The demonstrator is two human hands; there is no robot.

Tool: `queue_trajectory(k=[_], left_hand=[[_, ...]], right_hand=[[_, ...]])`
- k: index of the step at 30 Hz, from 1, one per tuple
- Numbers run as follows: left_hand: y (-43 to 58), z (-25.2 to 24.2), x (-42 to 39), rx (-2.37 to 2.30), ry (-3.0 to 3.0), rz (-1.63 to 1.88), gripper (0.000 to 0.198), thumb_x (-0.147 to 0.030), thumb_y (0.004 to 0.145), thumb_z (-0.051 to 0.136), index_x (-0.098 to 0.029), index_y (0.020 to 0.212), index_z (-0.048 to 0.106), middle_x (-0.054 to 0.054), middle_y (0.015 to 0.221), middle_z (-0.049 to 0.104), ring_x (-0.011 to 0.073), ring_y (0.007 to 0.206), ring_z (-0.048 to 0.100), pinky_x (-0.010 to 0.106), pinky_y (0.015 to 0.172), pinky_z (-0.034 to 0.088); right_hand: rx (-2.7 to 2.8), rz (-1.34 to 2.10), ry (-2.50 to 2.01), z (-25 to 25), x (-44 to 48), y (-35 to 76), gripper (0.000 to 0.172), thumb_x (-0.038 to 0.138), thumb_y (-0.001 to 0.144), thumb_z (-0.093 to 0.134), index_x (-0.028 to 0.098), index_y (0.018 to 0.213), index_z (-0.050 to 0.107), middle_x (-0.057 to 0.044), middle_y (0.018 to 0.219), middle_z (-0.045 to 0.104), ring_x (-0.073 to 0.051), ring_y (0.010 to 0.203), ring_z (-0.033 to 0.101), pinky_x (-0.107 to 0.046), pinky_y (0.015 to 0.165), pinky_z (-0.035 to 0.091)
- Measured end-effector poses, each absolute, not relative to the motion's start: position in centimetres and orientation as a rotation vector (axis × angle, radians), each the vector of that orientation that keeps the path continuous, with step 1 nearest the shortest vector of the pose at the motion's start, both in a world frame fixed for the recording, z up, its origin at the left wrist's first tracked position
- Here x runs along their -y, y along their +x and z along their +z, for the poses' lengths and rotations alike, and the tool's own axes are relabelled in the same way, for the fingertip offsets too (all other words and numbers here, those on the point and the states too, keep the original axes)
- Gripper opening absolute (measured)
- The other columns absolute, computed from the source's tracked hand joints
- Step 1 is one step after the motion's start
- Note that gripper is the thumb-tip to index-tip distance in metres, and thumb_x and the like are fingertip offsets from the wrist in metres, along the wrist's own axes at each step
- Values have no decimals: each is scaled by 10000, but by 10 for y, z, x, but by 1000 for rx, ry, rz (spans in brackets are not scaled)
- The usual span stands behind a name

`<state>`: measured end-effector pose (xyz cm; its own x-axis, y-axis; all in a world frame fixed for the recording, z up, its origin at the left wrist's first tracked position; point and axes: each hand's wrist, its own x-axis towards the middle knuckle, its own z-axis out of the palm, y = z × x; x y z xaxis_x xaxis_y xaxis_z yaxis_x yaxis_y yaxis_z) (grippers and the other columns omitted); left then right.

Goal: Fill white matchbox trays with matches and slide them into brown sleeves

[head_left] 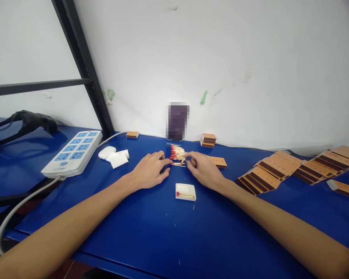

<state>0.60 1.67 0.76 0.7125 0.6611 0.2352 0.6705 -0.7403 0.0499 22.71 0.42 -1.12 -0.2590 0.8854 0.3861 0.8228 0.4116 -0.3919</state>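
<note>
A pile of red-tipped matches (178, 152) lies on the blue table, with a few matches (178, 164) loose along its near side. My left hand (152, 170) rests at the left of these, its index fingertip at their red heads and its thumb apart from it. On the other side, my right hand (206, 170) has its bent index finger and thumb at the plain ends, with a gap between them. Neither hand grips anything that I can see. Nearer to me sits a white matchbox tray (186, 188) with a few matches along its near side.
Beyond my right hand lies a flat matchbox sleeve (219, 161); a stack of matchboxes (208, 140) stands behind. Flattened sleeves (269, 172) spread at right. At left are a power strip (74, 152), white pieces (118, 159) and a small matchbox (132, 135). A phone-like object (178, 121) leans against the wall.
</note>
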Motion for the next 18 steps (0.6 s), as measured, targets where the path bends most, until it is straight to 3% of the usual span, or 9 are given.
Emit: queue_trajectory(k=[8,18], left_hand=[[7,9,-15,1110,-2889,-395,331,-341,944,382,-218,1158,602,52,958,516,178,832,530,353,781,409],[7,9,-14,1089,-2891,-431,317,-332,941,386,-226,1132,618,50,953,519,185,841,529,356,771,407]], right_hand=[[2265,115,-1391,-11,-14,238,263,207,903,428,200,1095,607,-42,840,529,-156,704,503,-289,689,394],[2405,129,-1377,-6,-21,242,223,218,908,446,181,1070,595,-62,873,566,-178,763,518,-300,722,388]])
